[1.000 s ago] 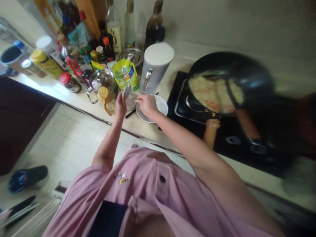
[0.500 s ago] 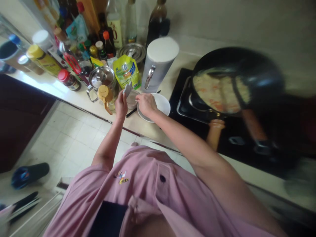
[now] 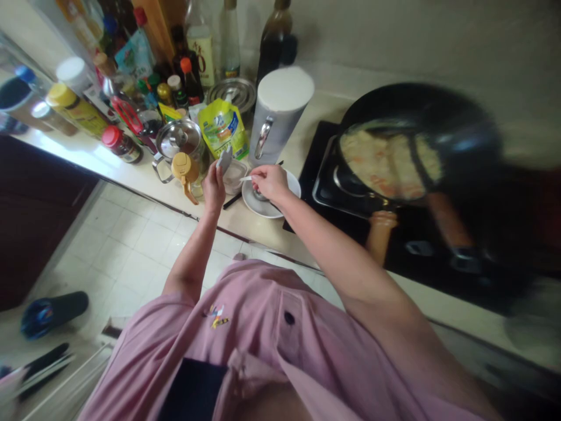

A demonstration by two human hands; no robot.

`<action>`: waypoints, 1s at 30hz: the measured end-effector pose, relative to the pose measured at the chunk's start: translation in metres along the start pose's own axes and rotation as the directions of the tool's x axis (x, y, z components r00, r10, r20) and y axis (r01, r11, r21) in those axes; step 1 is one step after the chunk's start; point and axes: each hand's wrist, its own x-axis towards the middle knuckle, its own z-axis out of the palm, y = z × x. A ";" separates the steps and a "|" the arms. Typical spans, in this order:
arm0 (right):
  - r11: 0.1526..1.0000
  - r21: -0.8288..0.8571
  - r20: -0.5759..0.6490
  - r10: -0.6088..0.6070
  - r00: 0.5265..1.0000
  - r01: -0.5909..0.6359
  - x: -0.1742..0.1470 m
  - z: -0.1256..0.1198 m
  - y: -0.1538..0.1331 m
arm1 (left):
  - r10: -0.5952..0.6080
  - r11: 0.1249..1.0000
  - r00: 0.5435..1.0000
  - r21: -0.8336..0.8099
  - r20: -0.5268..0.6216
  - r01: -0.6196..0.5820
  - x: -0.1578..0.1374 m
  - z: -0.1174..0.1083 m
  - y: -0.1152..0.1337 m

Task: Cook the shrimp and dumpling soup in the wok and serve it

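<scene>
My left hand [image 3: 214, 188] is closed on a small grey lid [image 3: 225, 158], held up and tilted. My right hand [image 3: 270, 183] pinches a small white spoon [image 3: 246, 178] above the rim of a white bowl [image 3: 293, 186], which the hand partly covers. Between the two hands stands a small clear container [image 3: 235, 173] with a pale rim; its contents are too blurred to tell. A black stick [image 3: 232, 202], perhaps a chopstick, lies by the bowl's left side.
A black wok [image 3: 460, 123] with food and a wooden-handled spatula [image 3: 450, 219] sits on the stove at right. Behind my hands stand a tall jug [image 3: 280, 120], a yellow-green pouch [image 3: 223, 130], an orange-topped oil jug [image 3: 184, 169] and several bottles along the wall.
My right hand has moved slightly right and away from the clear container, over the bowl. The white spoon shows more clearly in its fingers. My left hand still holds the lid.
</scene>
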 end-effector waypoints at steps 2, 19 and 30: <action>0.986 0.140 -0.019 0.099 0.995 -0.096 -0.001 -0.002 0.000 | 0.000 1.000 1.000 -0.006 -0.007 0.000 0.000 0.001 0.000; 0.937 0.325 -0.106 0.170 0.980 -0.127 -0.025 -0.042 -0.020 | 0.040 0.999 0.998 0.002 -0.052 -0.040 0.002 0.000 0.000; 0.928 -0.274 -0.023 -0.269 0.963 0.253 -0.015 -0.010 -0.013 | 0.045 0.997 0.999 0.063 -0.028 -0.043 -0.001 0.000 0.001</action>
